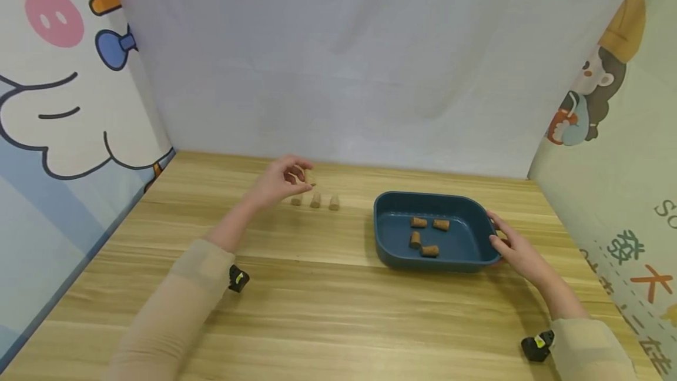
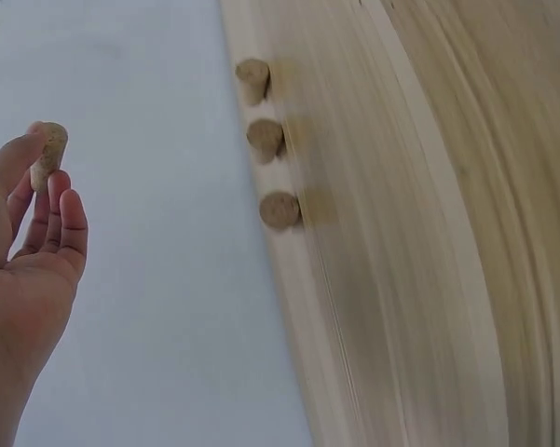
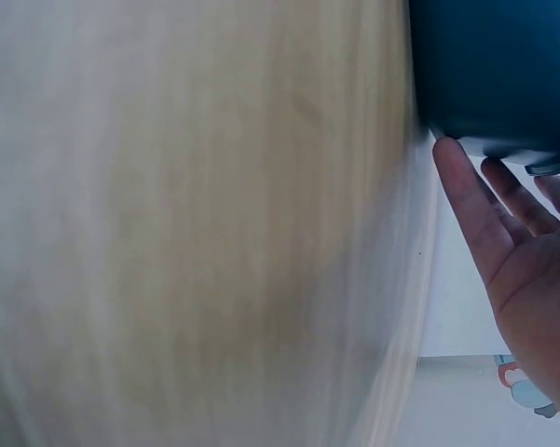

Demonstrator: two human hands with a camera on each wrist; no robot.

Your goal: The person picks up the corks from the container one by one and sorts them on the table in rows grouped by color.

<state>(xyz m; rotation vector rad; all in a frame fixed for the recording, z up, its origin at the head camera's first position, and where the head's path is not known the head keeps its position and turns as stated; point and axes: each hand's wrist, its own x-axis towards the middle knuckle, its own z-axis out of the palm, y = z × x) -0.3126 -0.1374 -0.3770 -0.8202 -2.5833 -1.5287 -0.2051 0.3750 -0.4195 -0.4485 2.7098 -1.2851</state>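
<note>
Held cork (image 1: 309, 177): located at the fingertips of the left hand (image 1: 277, 182), which pinches it between thumb and fingers. The left wrist view shows it raised clear of the tabletop (image 1: 296, 322). Clock directions below apply to the head view.

Row corks (image 1: 315, 200), quantity three: aligned side by side on the tabletop, slightly apart, near the held cork. From the held cork, the row spans 7 o'clock to between 4 and 5 o'clock.

Blue tray (image 1: 460, 246): on the tabletop, between 3 and 4 o'clock from the held cork, well apart from it.

Tray corks (image 1: 441, 225), quantity four: on the tray floor. From the tray centre, they occupy 9, 10, between 12 and 1, and between 6 and 7 o'clock.

Right hand (image 1: 518, 254): at the 3 o'clock end of the tray, digits extended and resting against its outer wall, not wrapped around it.

Surroundings: a white backdrop (image 1: 338, 63) at 12 o'clock of the view, a pig-nosed cartoon (image 1: 79, 99) at 10 o'clock, and a hatted cartoon figure (image 1: 605, 69) between 2 and 3 o'clock.
</note>
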